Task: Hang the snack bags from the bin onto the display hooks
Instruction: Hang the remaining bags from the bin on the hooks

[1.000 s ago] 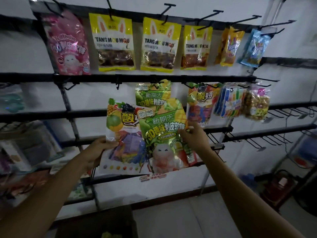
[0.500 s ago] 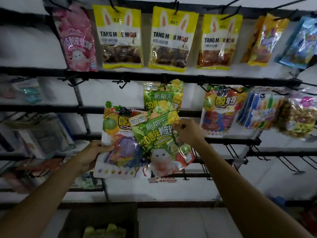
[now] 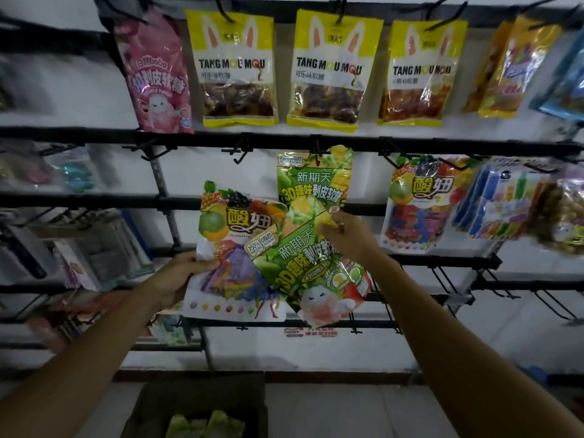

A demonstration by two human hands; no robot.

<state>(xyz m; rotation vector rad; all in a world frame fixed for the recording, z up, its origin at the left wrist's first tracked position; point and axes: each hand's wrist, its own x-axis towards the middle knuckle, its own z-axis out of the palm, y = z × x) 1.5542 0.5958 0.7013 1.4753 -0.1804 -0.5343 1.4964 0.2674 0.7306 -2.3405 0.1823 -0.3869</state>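
Both arms raised and extended forward, bare to the frame edge. Left forearm (image 3: 94,352) enters from the lower left corner, right forearm (image 3: 442,327) from the lower right; they converge toward the centre. Left hand (image 3: 177,279): fingers curled behind the left edge of the fruit-print bag (image 3: 234,248), thumb laid across its front. Right hand (image 3: 347,238): seen from the back, higher than the left, wrist roughly straight, fingertips pinching the top corner of the green bag (image 3: 300,267). The hands are apart and not touching.
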